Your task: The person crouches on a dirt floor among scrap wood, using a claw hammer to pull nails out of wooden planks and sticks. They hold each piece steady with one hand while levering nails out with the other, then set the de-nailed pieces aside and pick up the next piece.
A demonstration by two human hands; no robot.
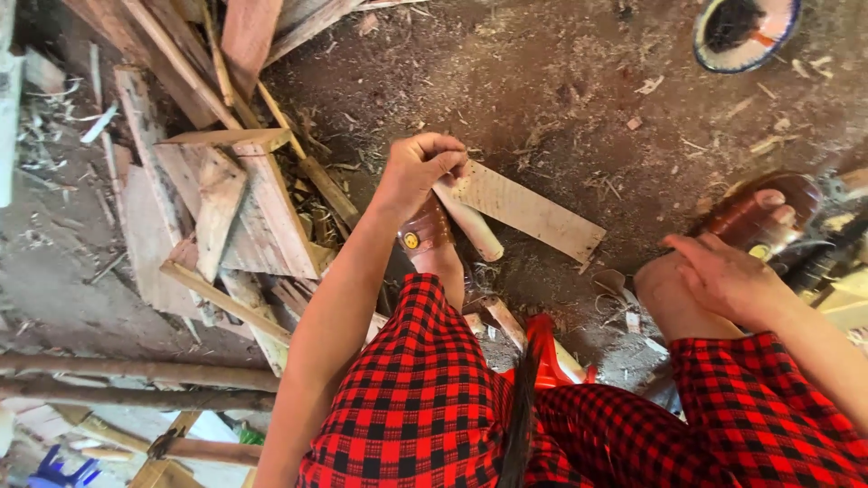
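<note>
Here, my left hand (418,169) is curling shut around the end of a pale round wooden stick (470,223), which is lying across a flat board (529,211) on the dirt floor (561,81). My right hand (723,276) is resting loosely open on my knee (665,294), holding nothing, beside my brown sandal (755,212).

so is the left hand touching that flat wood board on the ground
Touching. The head view shows the left hand closed around the near end of the flat board, with no gap between them.
</note>
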